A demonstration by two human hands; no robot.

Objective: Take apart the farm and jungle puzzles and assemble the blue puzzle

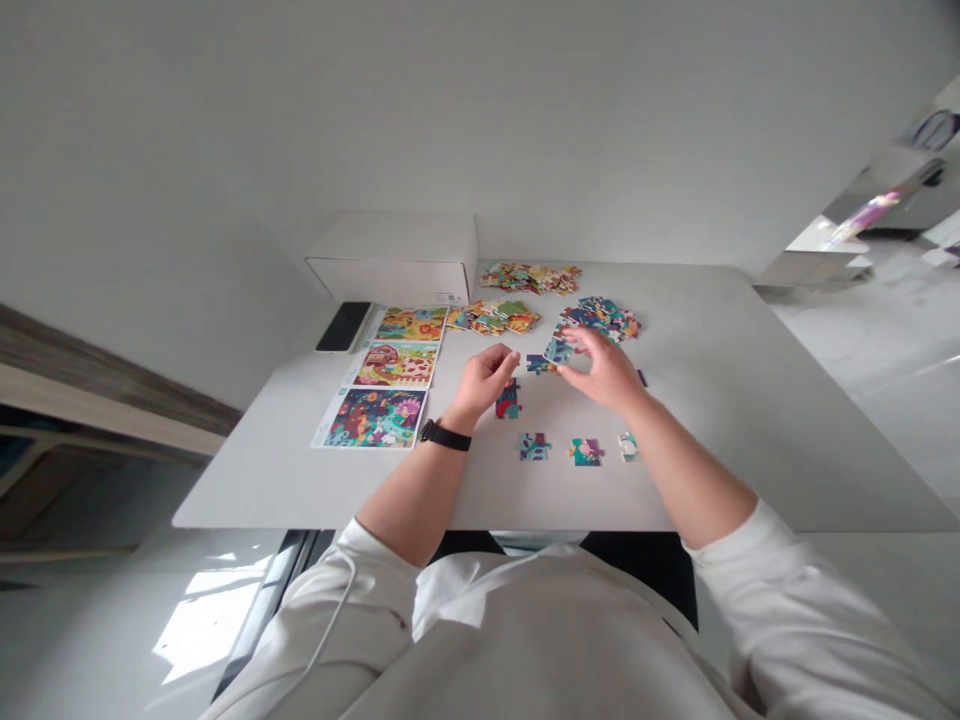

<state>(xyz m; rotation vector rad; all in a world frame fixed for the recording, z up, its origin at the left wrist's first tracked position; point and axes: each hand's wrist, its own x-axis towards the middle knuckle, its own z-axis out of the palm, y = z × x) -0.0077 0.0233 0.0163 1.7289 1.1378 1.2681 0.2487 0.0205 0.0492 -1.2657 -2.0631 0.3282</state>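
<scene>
My right hand [604, 370] pinches a blue-green puzzle piece [559, 349] just above the white table [720, 420], beside a small dark piece [538, 364]. My left hand [489, 375], with a black watch on the wrist, hovers loosely curled with nothing visible in it, right next to a red and blue piece [508, 400]. Three loose pieces lie nearer to me: one teal [534, 446], one with pink [586, 452], one pale [628, 446]. A pile of blue pieces [602, 317] lies just beyond my right hand.
Two more piles of pieces, orange [493, 317] and mixed [531, 277], lie farther back. A sheet with three reference pictures [390, 376] lies at the left, beside a black phone [344, 326]. A white box [395, 256] stands against the wall.
</scene>
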